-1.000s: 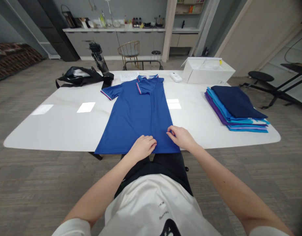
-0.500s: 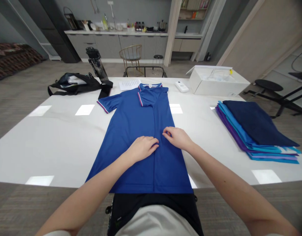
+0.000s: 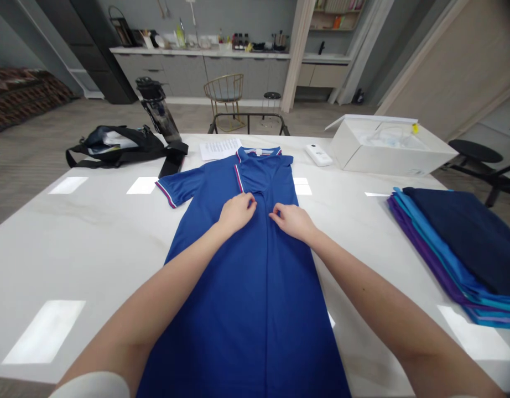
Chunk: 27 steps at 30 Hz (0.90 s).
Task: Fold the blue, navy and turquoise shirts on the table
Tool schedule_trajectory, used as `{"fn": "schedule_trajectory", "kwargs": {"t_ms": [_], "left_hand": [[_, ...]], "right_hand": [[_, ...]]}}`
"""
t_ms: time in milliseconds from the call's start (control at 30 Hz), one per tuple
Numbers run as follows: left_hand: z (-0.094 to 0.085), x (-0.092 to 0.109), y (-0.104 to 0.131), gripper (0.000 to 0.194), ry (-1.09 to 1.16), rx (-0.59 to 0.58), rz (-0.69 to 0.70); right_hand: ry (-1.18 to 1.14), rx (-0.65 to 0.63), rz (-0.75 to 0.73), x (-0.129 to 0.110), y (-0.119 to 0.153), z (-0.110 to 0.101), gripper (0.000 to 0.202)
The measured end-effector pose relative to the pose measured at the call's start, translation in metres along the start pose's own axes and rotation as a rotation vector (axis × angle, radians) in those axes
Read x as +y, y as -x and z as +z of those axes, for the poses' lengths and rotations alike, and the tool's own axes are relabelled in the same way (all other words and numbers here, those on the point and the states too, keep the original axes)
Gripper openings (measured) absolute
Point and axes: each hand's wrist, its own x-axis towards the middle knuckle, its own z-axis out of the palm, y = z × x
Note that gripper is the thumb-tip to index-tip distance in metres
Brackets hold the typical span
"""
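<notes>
The blue shirt (image 3: 238, 287) lies spread on the worktop (image 3: 84, 249) beneath left hand (image 3: 237, 213) and right hand (image 3: 294, 222), fingers curled, though I cannot tell whether either grip pinches cloth, with wide surface toward nine o'clock, folded clothes (image 3: 462, 237) near the edge at three, white box (image 3: 388, 157) at two.

- polo shirt (image 3: 234, 265): solid blue, its sleeve cuff (image 3: 166, 194) striped red and white
- table (image 3: 93, 232) under the polo shirt: white, faint beige veins
- folded stack (image 3: 462, 237) right of the polo shirt: navy above bright blue and purple
- bag (image 3: 134, 148) left of the polo shirt: black
</notes>
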Motion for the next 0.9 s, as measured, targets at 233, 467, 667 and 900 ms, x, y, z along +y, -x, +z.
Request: {"fn": "schedule_trajectory", "kwargs": {"t_ms": [233,467,667,900], "left_hand": [[0.018,-0.034,-0.102,0.033,-0.126,0.132,-0.198],[0.035,-0.070,-0.160,0.048,-0.183,0.088,-0.314],[0.027,-0.093,-0.179,0.031,-0.048,0.114,-0.271],[0.011,-0.109,-0.183,0.033,0.152,0.203,-0.368]], "right_hand": [[-0.009,0.229,0.171,0.037,-0.105,-0.006,0.023],[-0.018,0.321,0.414,0.088,-0.194,-0.005,0.048],[-0.040,0.247,0.437,0.118,-0.224,-0.004,0.025],[0.054,0.346,0.372,0.115,-0.225,0.001,0.023]]}}
